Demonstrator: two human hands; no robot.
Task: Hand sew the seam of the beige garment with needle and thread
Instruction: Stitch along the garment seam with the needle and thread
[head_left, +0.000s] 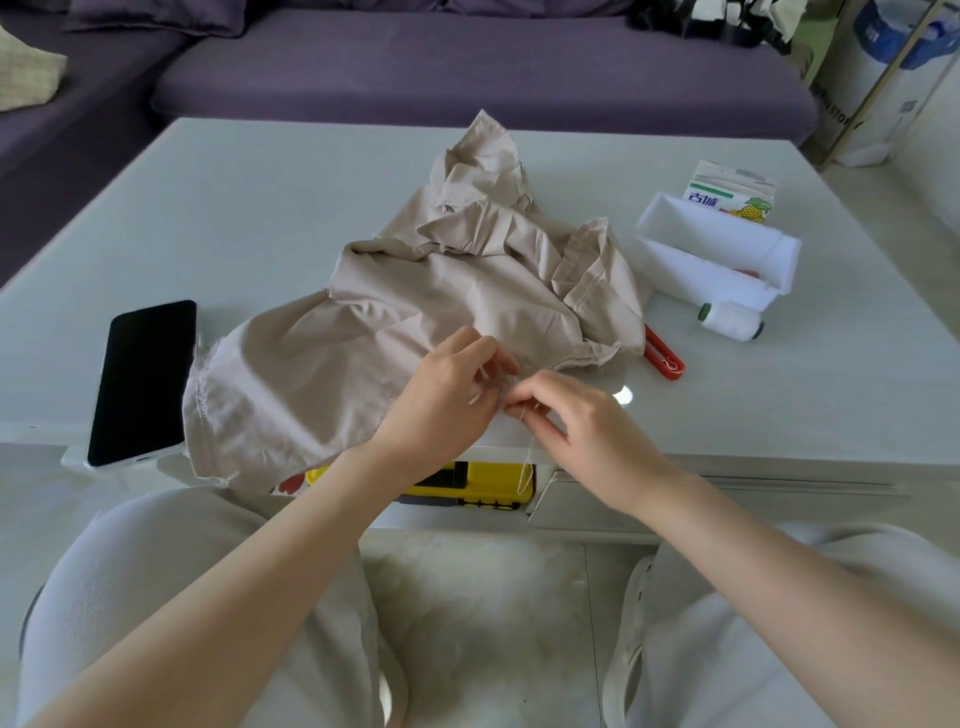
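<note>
Seen from above, a seated person works at the near edge of a pale table (260, 208). A beige garment (415, 291) lies crumpled across the middle of the table, its near left corner spilling slightly over the near edge. The left hand (447, 395) rests on the garment's near right part with fingers curled, seemingly pinching a fold of fabric at the seam; short white strand ends show between its fingers. Just to its right, the right hand (582, 421) has thumb and forefinger pinched on a white thread (528, 457), which hangs in a loop below the table edge. The needle is too small to make out. The cloth looks light, thin and limp, so it will likely bunch and slide on the smooth tabletop; it is best held close to the seam, pinched flat and taut right beside the stitch. The thread is fine and likely to tangle, so it wants a slow, steady pull. Right of the garment lie a red tool (665, 356), a white spool (732, 322), an open white box (717, 254) and, behind it, a drink carton (732, 192). A dark phone (140, 384) lies just left of the garment. A purple sofa (467, 67) stands beyond the far edge.
</note>
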